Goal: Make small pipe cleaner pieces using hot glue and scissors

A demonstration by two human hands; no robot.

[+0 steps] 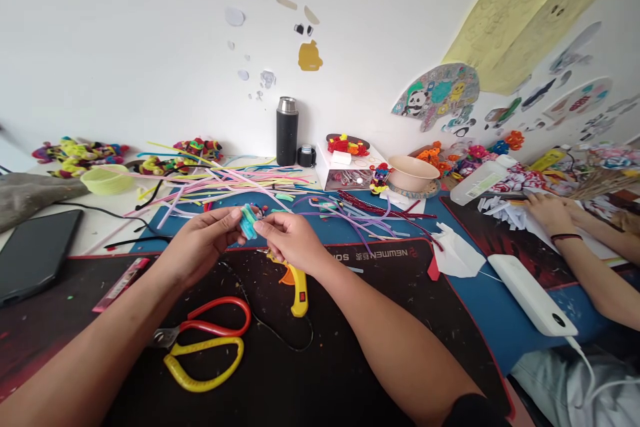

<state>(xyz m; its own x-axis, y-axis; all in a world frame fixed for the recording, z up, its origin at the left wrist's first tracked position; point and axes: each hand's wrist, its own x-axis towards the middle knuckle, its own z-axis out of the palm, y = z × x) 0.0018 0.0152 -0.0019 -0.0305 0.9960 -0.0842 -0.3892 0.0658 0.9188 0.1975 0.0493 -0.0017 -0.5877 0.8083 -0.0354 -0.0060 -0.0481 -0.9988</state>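
My left hand (pixel 207 240) pinches a small blue-and-green fuzzy piece (pixel 248 221), which looks made of pipe cleaners, between thumb and fingers. On its other side, my right hand (pixel 287 237) grips the same piece with thumb and forefinger. Both hands are above the black mat (pixel 350 347). Just below my right hand lies a yellow hot glue gun (pixel 299 290), its nozzle end partly hidden. Nearer to me are scissors (pixel 213 340) with one red and one yellow handle, the blades partly covered by my left forearm.
Loose pipe cleaners (pixel 235 180) lie behind my hands. A black thermos (pixel 287 132) and a beige bowl (pixel 413 175) stand near the wall. At left is a tablet-like black device (pixel 37 257). A white power bank (pixel 533 295) lies at right, near another person's hands (pixel 550 213).
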